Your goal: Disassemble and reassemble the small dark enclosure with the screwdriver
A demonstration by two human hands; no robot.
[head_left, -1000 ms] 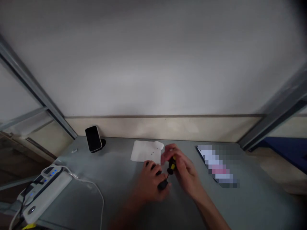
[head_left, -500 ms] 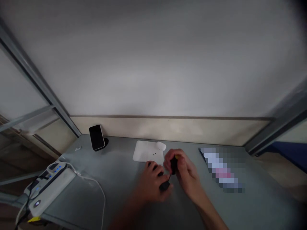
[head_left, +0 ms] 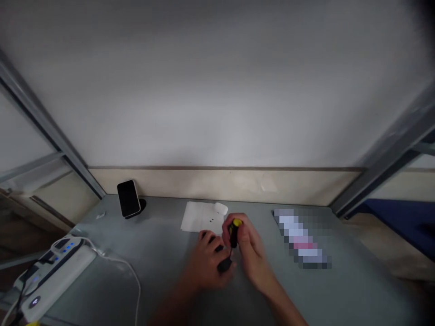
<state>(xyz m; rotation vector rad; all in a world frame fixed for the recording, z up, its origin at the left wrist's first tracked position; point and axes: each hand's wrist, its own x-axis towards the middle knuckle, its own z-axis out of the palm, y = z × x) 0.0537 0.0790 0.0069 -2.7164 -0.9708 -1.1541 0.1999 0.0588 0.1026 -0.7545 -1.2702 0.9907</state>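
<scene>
My right hand point(head_left: 249, 246) is wrapped round a screwdriver point(head_left: 234, 233) with a black and yellow handle. Its thin shaft points down to a dark object point(head_left: 224, 265) that my left hand point(head_left: 209, 262) grips against the table. Fingers cover most of that dark object, so its kind does not show. Just beyond both hands lies a white sheet of paper point(head_left: 195, 217), with several tiny dark bits point(head_left: 211, 220) on it, maybe screws. A small white rounded thing point(head_left: 221, 208) is at the paper's far right corner.
A phone-like device point(head_left: 128, 199) stands on a black stand at the back left. A white power strip point(head_left: 61, 276) with blue lights and a white cable point(head_left: 134, 271) occupies the left side. To the right lies a blurred-out flat item point(head_left: 301, 237). A wall point(head_left: 217, 113) rises behind the grey table point(head_left: 163, 271).
The whole view has shifted, so things sit further left in it. My right hand has turned on the screwdriver, and more of the yellow handle end shows. Both hands keep their grips.
</scene>
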